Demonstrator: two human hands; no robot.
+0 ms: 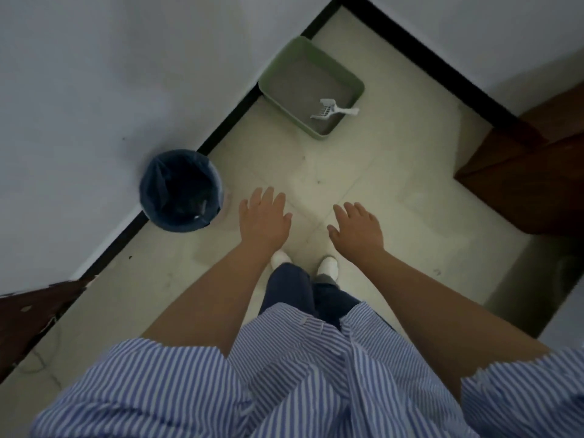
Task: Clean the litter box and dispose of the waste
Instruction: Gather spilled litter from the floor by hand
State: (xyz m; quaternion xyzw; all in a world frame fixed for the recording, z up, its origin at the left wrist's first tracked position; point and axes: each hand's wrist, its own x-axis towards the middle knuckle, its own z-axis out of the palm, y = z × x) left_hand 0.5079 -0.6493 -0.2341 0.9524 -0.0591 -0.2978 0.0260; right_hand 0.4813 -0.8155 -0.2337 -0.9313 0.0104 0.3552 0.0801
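A green litter box [354, 78] filled with grey litter stands on the tiled floor in the far corner by the wall. A white slotted scoop [328, 110] lies in it, its handle resting over the near right rim. A round bin with a dark blue liner [180, 190] stands against the left wall. My left hand [264, 218] and my right hand [358, 227] are stretched out in front of me, palms down, fingers spread, holding nothing. Both hands hover well short of the box.
White walls with a black skirting [227, 121] bound the floor on the left and at the back. A brown wooden door or panel [531, 181] stands at the right. Another brown worn edge [34, 311] is at the lower left. My white shoes [328, 267] are below my hands.
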